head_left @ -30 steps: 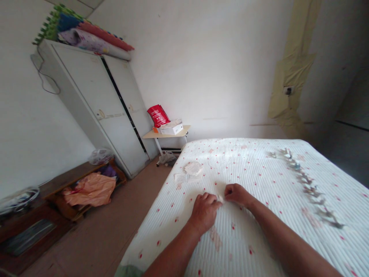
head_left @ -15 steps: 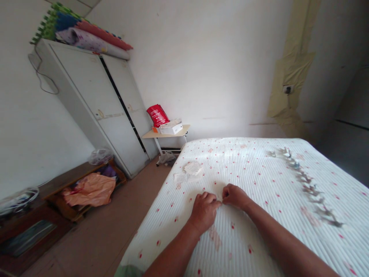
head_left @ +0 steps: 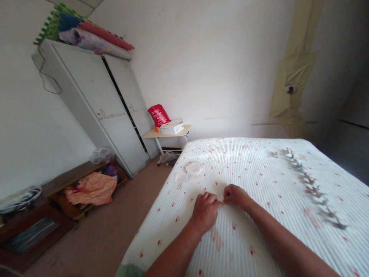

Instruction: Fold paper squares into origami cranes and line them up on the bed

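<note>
- At left hand, fingers curled and tips seemingly pinching one edge of a small pale piece, low over quilted bedding.
- At right hand, fingers bunched, seemingly pinching the opposite edge; could tear or crease it crookedly through uneven pull, with much hidden by fingers.
- Along the right side, a row of small figures; could topple if brushed by right forearm or jolted through soft bedding.
- Farther left, loose thin papers; could slide if bedding gets tugged. Faint print, unreadable.
- On side table, white lettering on red bag and a tiny mark on white box, both illegible.
</note>
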`<state>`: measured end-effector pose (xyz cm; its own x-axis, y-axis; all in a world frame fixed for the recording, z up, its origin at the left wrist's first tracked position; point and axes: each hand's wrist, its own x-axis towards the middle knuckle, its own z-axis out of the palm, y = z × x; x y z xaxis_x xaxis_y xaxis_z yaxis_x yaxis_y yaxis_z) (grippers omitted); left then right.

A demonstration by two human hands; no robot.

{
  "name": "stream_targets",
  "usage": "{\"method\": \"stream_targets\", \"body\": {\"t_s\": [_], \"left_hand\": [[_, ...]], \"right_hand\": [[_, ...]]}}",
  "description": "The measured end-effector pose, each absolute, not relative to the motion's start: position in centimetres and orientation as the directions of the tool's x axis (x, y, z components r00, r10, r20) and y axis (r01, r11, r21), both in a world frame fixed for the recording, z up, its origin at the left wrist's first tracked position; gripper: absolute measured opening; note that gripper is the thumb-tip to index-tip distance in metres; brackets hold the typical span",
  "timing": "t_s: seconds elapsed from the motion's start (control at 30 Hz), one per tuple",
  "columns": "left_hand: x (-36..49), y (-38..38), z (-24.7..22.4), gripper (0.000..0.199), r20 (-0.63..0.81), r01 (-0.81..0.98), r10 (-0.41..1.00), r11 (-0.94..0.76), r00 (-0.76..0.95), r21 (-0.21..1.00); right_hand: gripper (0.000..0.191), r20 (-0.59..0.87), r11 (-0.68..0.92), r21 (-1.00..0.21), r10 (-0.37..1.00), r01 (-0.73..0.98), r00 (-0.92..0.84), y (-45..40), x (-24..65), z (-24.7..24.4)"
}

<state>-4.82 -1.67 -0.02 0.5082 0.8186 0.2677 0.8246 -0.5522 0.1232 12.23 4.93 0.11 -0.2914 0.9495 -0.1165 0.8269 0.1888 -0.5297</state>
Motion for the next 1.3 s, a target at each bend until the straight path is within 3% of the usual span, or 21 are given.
{"method": "stream_targets", "body": {"t_s": [0.57, 0.7, 0.83, 0.93, 1.03, 1.3], "left_hand": [[-4.5, -2.2, -0.4, 0.022, 0.295, 0.836, 0.822, -0.537, 0.487, 0.114], [-4.9, -2.0, -0.7, 0.021, 0.322, 0.826, 0.831, -0.528, 0.454, 0.196], [-4.4, -1.2, -0.9, 0.011, 0.356, 0.860, 0.917, -0.321, 0.179, 0.396], [-3.4, -0.6, -0.9, 0.010, 0.305, 0.887, 0.952, -0.164, 0.028, 0.431], [-2.6, -0.3, -1.0, 0.017, 0.262, 0.896, 0.965, -0.103, -0.015, 0.432], [-2.3, 0.3, -1.0, 0.011, 0.168, 0.907, 0.985, -0.041, -0.033, 0.420]], "right_hand": [[0.011, -0.114, 0.187, -0.486, 0.955, 0.853, -0.275, 4.6, 11.9, 0.3], [0.011, -0.124, 0.190, -0.497, 0.950, 0.846, -0.287, 4.7, 12.0, 0.4], [0.010, -0.130, 0.189, -0.506, 0.948, 0.842, -0.291, 4.7, 12.0, 0.4], [0.010, -0.133, 0.188, -0.506, 0.947, 0.842, -0.291, 4.9, 12.0, 0.2], [0.010, -0.132, 0.192, -0.505, 0.947, 0.842, -0.294, 4.9, 12.1, 0.2], [0.011, -0.108, 0.197, -0.511, 0.951, 0.837, -0.290, 4.7, 12.1, 0.2]]}}
